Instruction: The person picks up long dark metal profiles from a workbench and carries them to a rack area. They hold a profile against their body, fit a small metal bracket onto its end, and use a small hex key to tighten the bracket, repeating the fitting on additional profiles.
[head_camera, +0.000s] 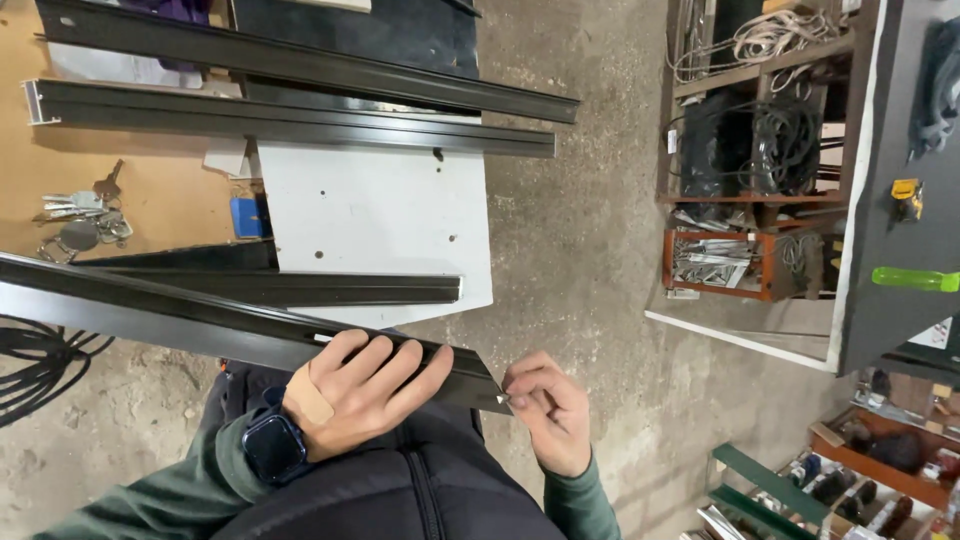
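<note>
Your left hand (355, 395) lies flat over the near end of a long black aluminium profile (180, 318), fingers spread along its top face, a plaster on the back of the hand and a dark smartwatch (272, 446) on the wrist. Your right hand (548, 408) pinches the profile's cut tip between closed fingertips. The profile runs leftward, held above the concrete floor (580, 240). More black profiles (300, 110) rest across the white counter (375, 215), keys (85, 215) beside them.
</note>
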